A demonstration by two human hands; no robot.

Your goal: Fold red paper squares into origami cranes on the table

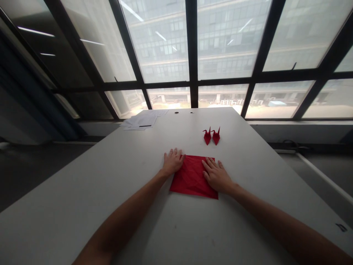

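A red paper (191,178) is pressed flat on the bench (110,176).
The left hand (172,162) and right hand (216,176) lie on it, each grip open and empty, to smooth it. Farther off stand two red paper birds (211,136), then white sheets (142,120).

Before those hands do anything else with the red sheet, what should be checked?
1. Red sheet lies flat on the table: ok, though creased.
2. Left hand rests open at its far left corner: ok.
3. Right hand lies flat on its right side: ok.
4. Two folded red figures stand clear of the sheet: ok.
5. White papers lie far off by the table's far edge: ok.
6. Sheet exactly square: cannot tell.
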